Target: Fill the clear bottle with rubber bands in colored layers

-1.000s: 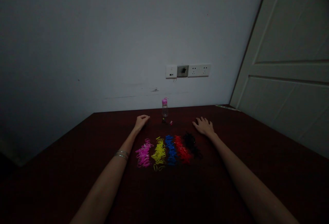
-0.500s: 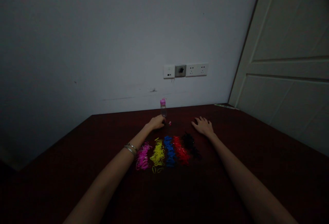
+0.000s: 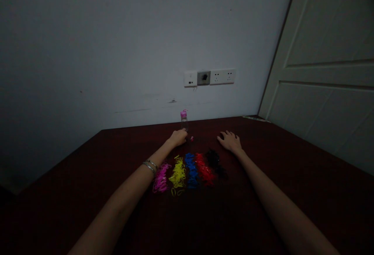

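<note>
My left hand (image 3: 179, 138) rests just in front of a clear bottle with a pink cap (image 3: 184, 114), its fingers curled and closed. Whatever lies inside those fingers is hidden. Beside them on the tabletop is a small pink item (image 3: 192, 138), too small to name. My right hand (image 3: 230, 142) lies on the table with fingers spread, holding nothing. Between my forearms, small bands lie sorted by colour: a pink pile (image 3: 160, 179), a yellow pile (image 3: 178, 173), a blue pile (image 3: 191, 170), a red pile (image 3: 205, 170) and a black pile (image 3: 215, 162).
The dark red table (image 3: 87, 173) meets a pale wall (image 3: 131, 52) at its back edge. Wall sockets (image 3: 222, 76) sit above the bottle. A panelled white door (image 3: 324, 71) stands at the right. A thin pale strip (image 3: 255, 119) lies at the back right edge.
The view has shifted slightly. My left hand's fingers sit a little differently in front of the bottle; my right hand and the coloured piles stay in place.
</note>
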Demonstrator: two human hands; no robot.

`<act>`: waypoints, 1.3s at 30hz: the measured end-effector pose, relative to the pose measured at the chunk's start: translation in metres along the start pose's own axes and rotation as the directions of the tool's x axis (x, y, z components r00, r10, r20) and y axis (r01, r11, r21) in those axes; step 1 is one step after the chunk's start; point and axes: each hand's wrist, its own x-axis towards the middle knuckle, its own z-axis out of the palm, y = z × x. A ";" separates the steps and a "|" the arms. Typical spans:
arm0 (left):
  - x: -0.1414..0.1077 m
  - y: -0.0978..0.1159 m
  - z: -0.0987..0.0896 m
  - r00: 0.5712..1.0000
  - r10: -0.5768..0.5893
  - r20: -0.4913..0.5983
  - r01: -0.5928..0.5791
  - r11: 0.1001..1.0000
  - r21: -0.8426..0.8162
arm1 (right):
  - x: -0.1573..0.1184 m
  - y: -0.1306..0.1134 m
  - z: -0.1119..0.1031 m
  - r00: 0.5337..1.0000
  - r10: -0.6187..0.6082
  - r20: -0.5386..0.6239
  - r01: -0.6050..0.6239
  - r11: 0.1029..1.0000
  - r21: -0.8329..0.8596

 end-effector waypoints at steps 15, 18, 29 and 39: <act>-0.005 0.067 -0.026 0.996 0.090 -0.015 -0.089 0.919 -0.384 | 0.000 0.000 0.001 1.000 0.005 -0.014 -0.006 1.000 -0.003; -0.008 0.083 -0.026 0.992 0.127 -0.018 -0.123 0.904 -0.410 | 0.001 0.000 0.002 1.000 0.009 -0.016 -0.009 1.000 0.000; -0.009 0.049 0.003 0.990 0.069 -0.121 -0.126 0.820 -0.558 | 0.002 0.002 0.003 1.000 0.000 -0.019 0.000 1.000 -0.002; -0.044 -0.082 0.031 0.822 -0.560 -0.105 0.322 0.609 -0.725 | 0.000 0.002 0.000 1.000 -0.004 -0.019 0.004 1.000 -0.031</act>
